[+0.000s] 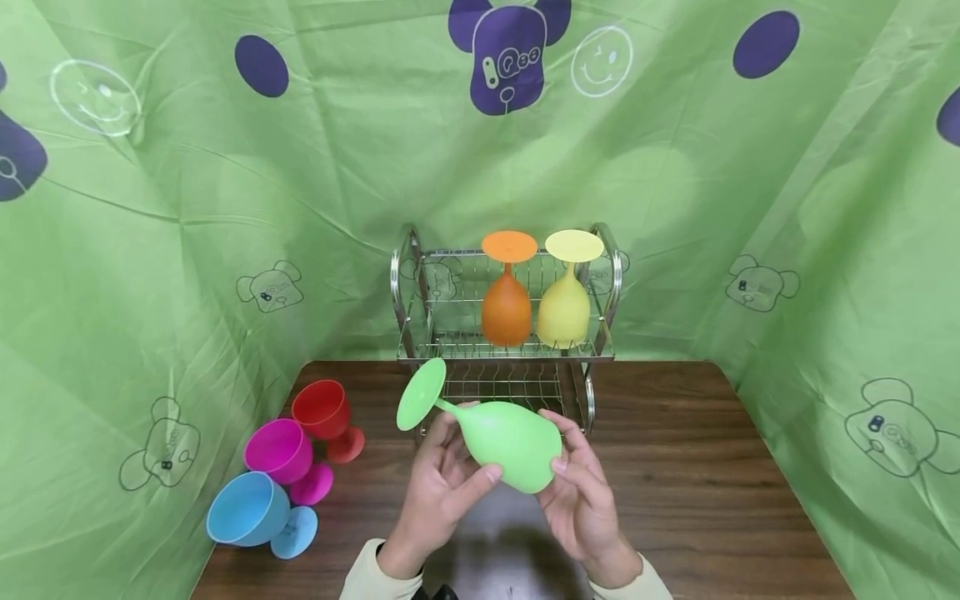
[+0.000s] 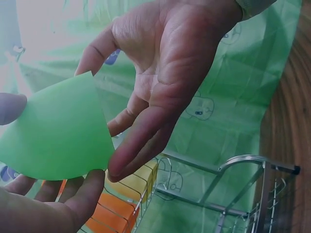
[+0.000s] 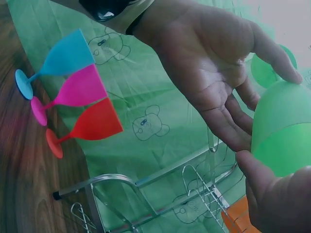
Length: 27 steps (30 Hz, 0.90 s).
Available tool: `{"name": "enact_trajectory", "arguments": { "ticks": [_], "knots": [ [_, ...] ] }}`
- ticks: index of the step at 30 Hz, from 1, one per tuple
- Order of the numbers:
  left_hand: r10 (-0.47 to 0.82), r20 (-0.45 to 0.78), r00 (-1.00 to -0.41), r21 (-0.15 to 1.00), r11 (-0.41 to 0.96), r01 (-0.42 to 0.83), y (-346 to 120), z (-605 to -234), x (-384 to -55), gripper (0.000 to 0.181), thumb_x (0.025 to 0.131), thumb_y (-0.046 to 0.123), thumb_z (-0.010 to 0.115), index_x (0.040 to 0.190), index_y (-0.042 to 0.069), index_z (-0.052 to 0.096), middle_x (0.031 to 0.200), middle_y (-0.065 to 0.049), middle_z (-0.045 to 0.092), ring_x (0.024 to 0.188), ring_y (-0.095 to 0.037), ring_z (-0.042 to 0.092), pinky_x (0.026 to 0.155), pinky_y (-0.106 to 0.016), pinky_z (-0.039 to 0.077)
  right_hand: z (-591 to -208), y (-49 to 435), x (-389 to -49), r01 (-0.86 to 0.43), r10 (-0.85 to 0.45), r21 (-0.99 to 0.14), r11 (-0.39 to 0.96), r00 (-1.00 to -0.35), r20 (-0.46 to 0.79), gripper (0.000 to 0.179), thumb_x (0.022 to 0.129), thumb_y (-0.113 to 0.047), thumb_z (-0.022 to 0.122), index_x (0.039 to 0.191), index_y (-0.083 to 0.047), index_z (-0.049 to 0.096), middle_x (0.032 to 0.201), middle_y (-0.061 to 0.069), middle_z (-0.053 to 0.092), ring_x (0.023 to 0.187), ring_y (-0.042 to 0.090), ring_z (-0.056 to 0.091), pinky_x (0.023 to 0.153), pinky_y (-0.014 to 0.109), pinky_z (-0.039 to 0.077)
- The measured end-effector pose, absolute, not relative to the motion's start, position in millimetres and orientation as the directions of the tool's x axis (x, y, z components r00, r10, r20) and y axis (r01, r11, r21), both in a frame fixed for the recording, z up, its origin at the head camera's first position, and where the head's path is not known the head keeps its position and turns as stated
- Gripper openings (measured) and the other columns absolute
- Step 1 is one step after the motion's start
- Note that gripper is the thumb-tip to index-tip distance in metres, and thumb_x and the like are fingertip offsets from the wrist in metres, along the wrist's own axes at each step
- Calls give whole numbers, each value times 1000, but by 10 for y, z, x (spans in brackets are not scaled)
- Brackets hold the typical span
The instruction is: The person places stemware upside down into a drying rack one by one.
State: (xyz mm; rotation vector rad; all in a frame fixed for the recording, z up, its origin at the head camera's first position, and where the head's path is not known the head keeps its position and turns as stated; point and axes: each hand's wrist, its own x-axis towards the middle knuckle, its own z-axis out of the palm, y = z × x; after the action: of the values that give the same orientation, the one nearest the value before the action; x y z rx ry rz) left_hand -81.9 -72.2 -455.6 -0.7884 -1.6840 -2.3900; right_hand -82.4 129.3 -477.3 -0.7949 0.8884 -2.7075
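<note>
A light green plastic goblet [image 1: 513, 446] is held tilted in the air in front of the rack, its foot toward the upper left and its mouth toward the lower right. My left hand [image 1: 438, 496] grips the bowl near the stem, thumb on the near side and fingers behind. At the mouth end, my right hand [image 1: 585, 500] pinches the rim between thumb and fingers. The right wrist view shows the bowl [image 3: 279, 107] between both hands, and the left wrist view shows the rim side of the bowl [image 2: 58, 126]. Some fingertips are hidden behind it.
Behind stands a two-tier metal dish rack [image 1: 506, 358]. An orange goblet [image 1: 506, 308] and a yellow goblet [image 1: 564, 308] sit upside down on its upper tier. Red [image 1: 322, 408], magenta [image 1: 279, 450] and blue goblets [image 1: 247, 508] stand upright along the table's left side. Green cloth [image 1: 360, 167] surrounds the wooden table [image 1: 675, 467].
</note>
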Motion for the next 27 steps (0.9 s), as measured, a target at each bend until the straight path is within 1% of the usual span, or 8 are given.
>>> {"name": "enact_trajectory", "arguments": {
  "ticks": [4, 10, 14, 16, 20, 22, 25, 27],
  "knots": [
    [200, 469, -860, 843, -391, 369, -695, -4542, -843, 65, 88, -11, 72, 146, -5, 42, 143, -11, 58, 130, -19, 63, 106, -37, 59, -4768, 1310, -834, 3, -320, -587, -810, -841, 437, 60, 98, 8, 23, 157, -1, 29, 146, 9, 49, 123, 21, 61, 101, 32, 60],
    [193, 469, -862, 851, -362, 382, -696, -4516, -871, 66, 87, -12, 73, 146, -7, 43, 143, -13, 58, 128, -20, 64, 105, -37, 59, -4749, 1337, -861, -5, -325, -610, -792, -843, 429, 60, 97, 8, 25, 156, -2, 33, 145, 8, 51, 122, 21, 62, 101, 32, 61],
    [190, 496, -847, 843, -341, 417, -721, -4455, -914, 67, 85, -13, 74, 146, -7, 45, 142, -14, 59, 123, -22, 67, 102, -36, 61, -4742, 1404, -911, -50, -333, -650, -758, -828, 452, 60, 99, 9, 26, 158, 4, 32, 145, 9, 57, 123, 20, 64, 101, 32, 60],
    [185, 507, -842, 842, -317, 437, -745, -4401, -944, 68, 84, -12, 74, 146, -6, 47, 141, -14, 60, 121, -21, 67, 99, -35, 62, -4741, 1466, -949, -76, -332, -670, -739, -824, 459, 59, 100, 10, 25, 158, 7, 32, 148, 11, 57, 127, 20, 63, 104, 35, 59],
    [162, 507, -847, 855, -224, 468, -823, -4260, -1019, 68, 83, -10, 76, 146, -1, 51, 144, -12, 61, 123, -22, 66, 100, -35, 62, -4745, 1628, -1013, -141, -293, -763, -631, -868, 402, 51, 103, 9, 32, 154, 10, 39, 155, 18, 54, 139, 25, 59, 111, 42, 56],
    [146, 500, -854, 863, -162, 478, -875, -4193, -1057, 69, 84, -9, 77, 147, 1, 53, 144, -11, 62, 124, -22, 66, 101, -36, 61, -4746, 1702, -1038, -166, -256, -816, -554, -898, 357, 47, 104, 8, 39, 151, 13, 41, 153, 17, 56, 141, 27, 57, 113, 46, 53],
    [119, 493, -862, 870, -53, 491, -955, -4095, -1120, 70, 84, -5, 79, 148, 7, 56, 143, -8, 63, 122, -23, 67, 98, -34, 62, -4749, 1779, -1080, -200, -179, -881, -428, -937, 299, 45, 103, 8, 49, 146, 18, 42, 148, 13, 61, 140, 30, 58, 113, 44, 52],
    [107, 490, -865, 870, -10, 492, -1004, -4030, -1165, 71, 84, -3, 80, 149, 9, 56, 144, -8, 62, 121, -23, 67, 95, -33, 63, -4757, 1813, -1116, -218, -111, -923, -316, -958, 265, 46, 101, 7, 57, 144, 17, 45, 143, 6, 65, 137, 28, 61, 109, 38, 56]
  ]
}}
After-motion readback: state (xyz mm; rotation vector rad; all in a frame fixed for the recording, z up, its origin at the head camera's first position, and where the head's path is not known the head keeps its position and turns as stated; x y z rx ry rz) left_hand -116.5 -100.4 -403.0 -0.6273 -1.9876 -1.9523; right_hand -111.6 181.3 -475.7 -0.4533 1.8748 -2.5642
